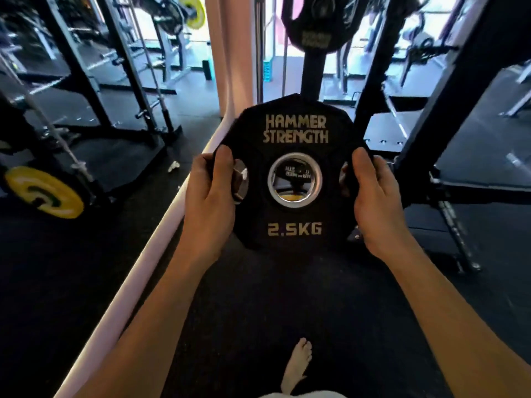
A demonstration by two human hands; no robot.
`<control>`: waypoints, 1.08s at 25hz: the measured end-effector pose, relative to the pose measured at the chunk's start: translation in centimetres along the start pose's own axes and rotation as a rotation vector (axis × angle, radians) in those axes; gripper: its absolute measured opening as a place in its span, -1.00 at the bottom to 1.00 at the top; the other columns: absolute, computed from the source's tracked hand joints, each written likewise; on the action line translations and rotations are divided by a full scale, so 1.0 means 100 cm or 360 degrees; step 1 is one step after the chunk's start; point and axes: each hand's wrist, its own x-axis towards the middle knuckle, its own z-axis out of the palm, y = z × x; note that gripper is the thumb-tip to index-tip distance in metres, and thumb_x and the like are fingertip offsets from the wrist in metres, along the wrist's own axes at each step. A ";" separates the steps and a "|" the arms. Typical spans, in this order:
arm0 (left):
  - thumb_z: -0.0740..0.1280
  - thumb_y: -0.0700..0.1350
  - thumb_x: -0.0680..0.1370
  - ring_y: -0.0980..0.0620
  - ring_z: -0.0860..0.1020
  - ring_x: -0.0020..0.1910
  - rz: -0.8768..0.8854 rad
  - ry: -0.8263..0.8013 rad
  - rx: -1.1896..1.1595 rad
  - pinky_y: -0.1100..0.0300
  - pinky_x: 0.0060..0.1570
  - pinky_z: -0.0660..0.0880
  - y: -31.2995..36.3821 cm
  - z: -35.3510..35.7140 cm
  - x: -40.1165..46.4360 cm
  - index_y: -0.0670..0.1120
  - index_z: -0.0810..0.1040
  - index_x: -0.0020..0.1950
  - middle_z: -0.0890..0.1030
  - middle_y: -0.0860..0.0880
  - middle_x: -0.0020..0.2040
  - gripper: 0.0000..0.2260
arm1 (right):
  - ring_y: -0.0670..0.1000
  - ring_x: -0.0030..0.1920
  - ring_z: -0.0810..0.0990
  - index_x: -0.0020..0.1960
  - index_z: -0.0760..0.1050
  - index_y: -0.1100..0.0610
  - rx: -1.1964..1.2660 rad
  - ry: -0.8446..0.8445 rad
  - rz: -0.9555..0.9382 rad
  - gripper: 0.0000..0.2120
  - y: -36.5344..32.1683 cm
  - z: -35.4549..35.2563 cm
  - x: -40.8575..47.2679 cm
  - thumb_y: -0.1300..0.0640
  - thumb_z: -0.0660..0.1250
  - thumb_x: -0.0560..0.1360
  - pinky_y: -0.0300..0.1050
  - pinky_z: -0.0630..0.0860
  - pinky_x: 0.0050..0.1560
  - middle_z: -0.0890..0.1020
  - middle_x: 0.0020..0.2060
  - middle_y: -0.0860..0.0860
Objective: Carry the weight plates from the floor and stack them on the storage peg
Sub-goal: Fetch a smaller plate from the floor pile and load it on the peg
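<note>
A black weight plate (294,222) marked HAMMER STRENGTH and 2.5KG is held upright in front of me, face toward the camera. My left hand (209,199) grips its left edge through the left grip slot, and my right hand (373,202) grips the right edge the same way. Through the plate's steel-ringed centre hole, something metallic with a yellow patch shows behind it, too blurred to name. Directly behind and above stands a black upright post (311,73) with another black plate (313,21) hung on it near the top.
A black rack frame (448,124) stands to the right. A pale pink pillar (230,53) and a pink floor strip (143,271) run on the left. Racks with yellow plates (43,192) fill the left. My bare foot (297,366) rests on dark rubber flooring.
</note>
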 end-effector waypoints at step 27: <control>0.16 0.15 0.64 0.23 0.41 -0.50 0.1133 -0.0123 -0.0531 0.40 -0.50 0.32 0.252 0.240 0.471 -0.15 0.49 0.00 0.49 0.03 -0.30 -0.64 | 0.27 -0.09 0.61 0.18 0.45 0.21 -0.0126 0.0319 -0.1262 -0.53 -0.280 0.011 0.470 -0.19 0.12 0.61 0.19 0.58 -0.06 0.64 -0.05 0.24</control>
